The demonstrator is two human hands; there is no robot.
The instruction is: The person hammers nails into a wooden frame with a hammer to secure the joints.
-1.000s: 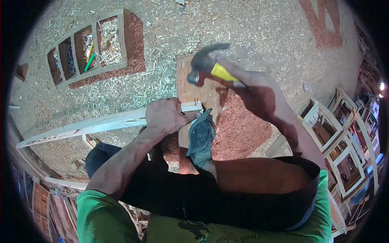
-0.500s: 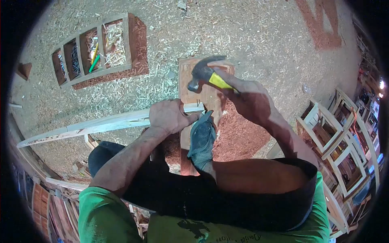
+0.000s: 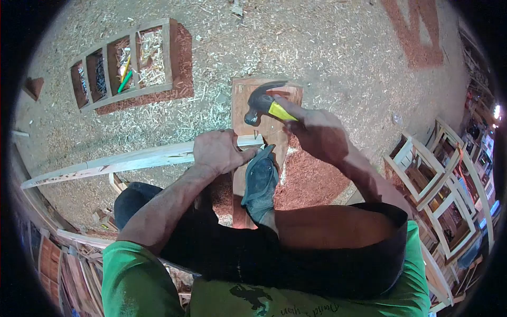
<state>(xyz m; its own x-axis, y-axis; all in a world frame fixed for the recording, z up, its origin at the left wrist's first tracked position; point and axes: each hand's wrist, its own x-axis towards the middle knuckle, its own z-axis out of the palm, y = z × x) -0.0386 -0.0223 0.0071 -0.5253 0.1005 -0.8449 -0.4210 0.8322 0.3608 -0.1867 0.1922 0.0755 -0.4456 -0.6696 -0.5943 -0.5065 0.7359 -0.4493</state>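
Yellow-and-black hammer (image 3: 282,111): 12 o'clock, above wooden board (image 3: 266,98); handle gripped in closed right hand (image 3: 319,134). Left hand (image 3: 215,150): partly closed over pale wood strip (image 3: 127,159), near board end; strip extends toward 9 o'clock. Shoe (image 3: 260,182): beside strip end. Compartment tray (image 3: 167,55): 10 o'clock, on floor (image 3: 211,47), containing wood shavings, green item (image 3: 125,82).

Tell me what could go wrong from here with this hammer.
The left hand grips the wooden strip close to its end, so a stray blow from the hammer could catch the thumb. The dark shoe sits right beside that end; a glancing miss might hit the foot.
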